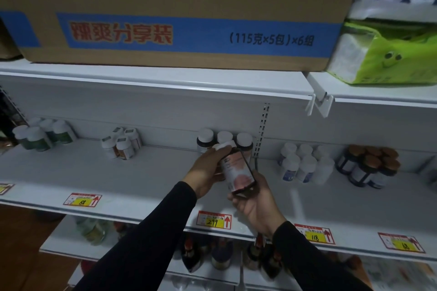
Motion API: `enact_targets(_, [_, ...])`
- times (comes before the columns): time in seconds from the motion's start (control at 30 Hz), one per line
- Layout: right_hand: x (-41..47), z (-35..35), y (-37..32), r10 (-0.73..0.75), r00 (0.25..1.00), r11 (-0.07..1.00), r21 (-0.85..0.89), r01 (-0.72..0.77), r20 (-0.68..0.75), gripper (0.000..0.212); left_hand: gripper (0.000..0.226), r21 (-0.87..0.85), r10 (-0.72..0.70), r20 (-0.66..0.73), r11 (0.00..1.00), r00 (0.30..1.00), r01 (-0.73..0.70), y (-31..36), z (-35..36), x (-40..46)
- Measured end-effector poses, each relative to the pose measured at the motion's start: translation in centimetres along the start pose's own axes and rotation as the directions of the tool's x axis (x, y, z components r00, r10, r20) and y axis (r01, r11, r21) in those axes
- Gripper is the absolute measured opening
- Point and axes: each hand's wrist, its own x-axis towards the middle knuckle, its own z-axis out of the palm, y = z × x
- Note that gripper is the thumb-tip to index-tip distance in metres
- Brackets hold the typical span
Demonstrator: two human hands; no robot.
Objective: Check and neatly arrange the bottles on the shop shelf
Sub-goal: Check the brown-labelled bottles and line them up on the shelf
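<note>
1. a big cardboard carton (179, 14) with a blue band and red chinese print sits on the top shelf; a green tissue pack (387, 54) lies just to its right.
2. the white middle shelf (94, 172) carries five clusters of bottles along its back: green-labelled bottles (42, 136) far left, small white bottles (123, 144), three white-capped dark bottles (224, 140) at the centre, white bottles (305, 164), and brown-capped jars (371, 165) at the right.
3. yellow price tags (214, 220) run along the shelf's front edge.
4. the left hand (208, 172) wraps its fingers round the cap end of a dark, white-capped bottle (238, 171), tilted in the air in front of the centre cluster.
5. the right hand (257, 205) cups the bottle's base from beneath, fingers curled round it.
</note>
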Motion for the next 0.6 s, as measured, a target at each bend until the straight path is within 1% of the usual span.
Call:
enact_targets(0.1, [-0.1, 0.0, 0.2, -0.017, 0.999, 0.999, -0.033, 0.018, 0.027, 0.059, 0.029, -0.002, 0.019, 0.002, 1.0, 1.0, -0.019, -0.1, -0.2, -0.1])
enact_targets(0.2, [0.0, -0.4, 0.2, -0.102, 0.994, 0.99, -0.098, 0.106, 0.047, 0.06, 0.021, 0.01, 0.036, -0.029, 0.999, 0.999, -0.036, -0.2, -0.4, -0.1])
enact_targets(0.27, [0.0, -0.6, 0.2, -0.134, 0.99, 0.982, -0.128, 0.139, 0.046, 0.059, 0.026, 0.028, 0.041, -0.03, 0.999, 0.999, -0.041, -0.3, -0.6, 0.0])
enact_targets(0.37, [-0.1, -0.3, 0.2, -0.101, 0.995, 0.992, -0.077, 0.102, 0.017, 0.056, 0.03, 0.021, 0.01, -0.022, 1.0, 1.0, -0.01, -0.4, -0.7, 0.2])
enact_targets(0.43, [-0.1, -0.4, 0.3, -0.052, 0.999, 0.996, -0.068, 0.051, -0.008, 0.06, 0.032, -0.002, -0.017, -0.016, 1.0, 1.0, 0.017, -0.4, -0.7, 0.2])
enact_targets(0.5, [0.1, -0.6, 0.6, -0.019, 1.0, 0.998, -0.064, 0.018, -0.014, 0.063, 0.036, 0.0, -0.016, -0.015, 1.0, 1.0, 0.016, -0.6, -0.9, 0.4])
enact_targets(0.6, [0.2, -0.7, 0.6, -0.047, 0.999, 0.996, -0.073, 0.046, -0.008, 0.059, 0.036, 0.048, 0.013, -0.026, 0.999, 1.0, -0.012, -0.7, -1.1, 0.4])
